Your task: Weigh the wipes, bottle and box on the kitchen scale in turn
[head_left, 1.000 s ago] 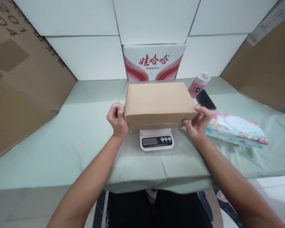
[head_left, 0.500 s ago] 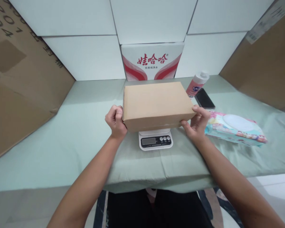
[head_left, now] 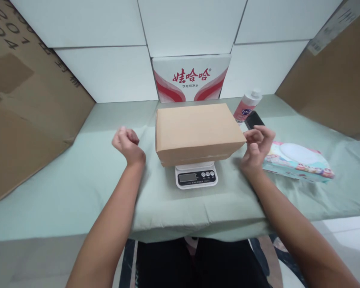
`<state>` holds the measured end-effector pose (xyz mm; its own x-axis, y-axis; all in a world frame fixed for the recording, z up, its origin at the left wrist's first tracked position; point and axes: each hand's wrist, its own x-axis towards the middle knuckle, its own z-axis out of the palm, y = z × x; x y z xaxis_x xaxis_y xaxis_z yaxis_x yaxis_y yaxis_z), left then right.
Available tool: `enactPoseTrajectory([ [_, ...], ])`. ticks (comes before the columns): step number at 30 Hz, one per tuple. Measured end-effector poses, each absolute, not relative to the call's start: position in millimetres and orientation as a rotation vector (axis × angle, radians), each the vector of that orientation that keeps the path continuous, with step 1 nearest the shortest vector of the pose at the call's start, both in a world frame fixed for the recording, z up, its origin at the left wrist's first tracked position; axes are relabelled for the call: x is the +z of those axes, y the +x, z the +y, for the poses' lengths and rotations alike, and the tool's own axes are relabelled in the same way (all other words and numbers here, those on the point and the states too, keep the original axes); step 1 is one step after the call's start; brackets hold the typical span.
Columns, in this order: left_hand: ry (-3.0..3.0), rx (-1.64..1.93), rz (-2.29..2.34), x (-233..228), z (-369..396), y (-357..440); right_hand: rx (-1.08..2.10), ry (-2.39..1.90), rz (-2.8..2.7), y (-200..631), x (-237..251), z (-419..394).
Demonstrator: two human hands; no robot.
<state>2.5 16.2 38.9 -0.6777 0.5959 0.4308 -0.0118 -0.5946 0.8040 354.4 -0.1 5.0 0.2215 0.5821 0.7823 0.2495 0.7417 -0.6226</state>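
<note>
- I see the box (head_left: 198, 130) in the centre of the frame, lying flat on the scale (head_left: 196, 175), which shows only as a white front edge with a dark display and three buttons below the box.
- My left hand (head_left: 127, 144) sits left of centre, apart from the box, with a clear gap of cloth between them. Its fingers are curled into a loose fist and hold nothing.
- My right hand (head_left: 256, 146) sits right of centre, just beside the box's right end. Its fingers (head_left: 252, 136) are bent and slightly apart, the tips close to the box's corner; I cannot tell whether they touch it. Nothing is gripped.
- The scale rests on a pale green cloth (head_left: 78, 176) that covers the table and folds over the near edge at the bottom of the frame.
- Right of my right hand lies a wipes pack (head_left: 297, 162), flat on the cloth.
- Above that hand, a dark phone (head_left: 253, 119) lies flat, and a pink bottle (head_left: 246, 107) with a white cap lies tilted just beyond it.
- Behind the box, at upper centre, a red-and-white carton (head_left: 190, 78) stands against white wall panels.
- Brown cardboard (head_left: 24, 100) leans in at the far left, and more at the upper right.
</note>
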Motion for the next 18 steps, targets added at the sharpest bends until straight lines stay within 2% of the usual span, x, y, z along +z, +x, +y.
enactPoseTrajectory([
  [7,1.307,1.924,1.237,19.8,11.9,24.2,0.338,-0.784,-1.532,349.7,-4.9,-6.8],
  [18,1.482,1.867,1.212,15.4,6.8,26.9,0.332,-0.792,-1.534,347.5,-2.9,-9.4],
])
